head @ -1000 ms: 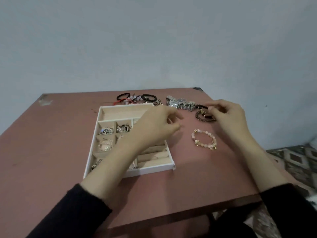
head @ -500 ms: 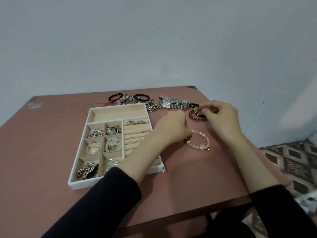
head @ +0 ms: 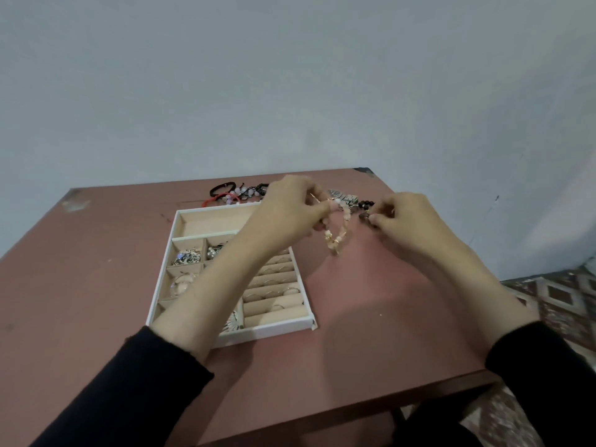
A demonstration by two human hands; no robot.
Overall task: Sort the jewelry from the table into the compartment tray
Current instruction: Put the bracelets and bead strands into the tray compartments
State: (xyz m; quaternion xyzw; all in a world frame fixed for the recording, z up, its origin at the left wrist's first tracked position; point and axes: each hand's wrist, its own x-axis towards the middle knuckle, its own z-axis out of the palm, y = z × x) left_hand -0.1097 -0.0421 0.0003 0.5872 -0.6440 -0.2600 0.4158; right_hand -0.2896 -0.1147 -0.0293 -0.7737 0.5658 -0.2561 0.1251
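A white compartment tray (head: 274,329) with beige lining lies on the reddish table; several cells hold rings, pearls and silver pieces. My left hand (head: 290,209) is raised over the tray's far right corner and pinches a pink beaded bracelet (head: 338,235), which dangles above the table. My right hand (head: 409,221) is to the right, fingertips pinching a dark brown bracelet (head: 366,217) on the table. A silver watch (head: 343,196) and black beads (head: 366,204) lie just behind.
Black, red and pale beaded bands (head: 235,193) lie behind the tray near the table's far edge. The table's right edge drops to a patterned floor (head: 564,295). A grey wall stands behind.
My left hand has taken the pink beaded bracelet off the table and lifted it up toward the far side. My right hand stays at the dark bracelet.
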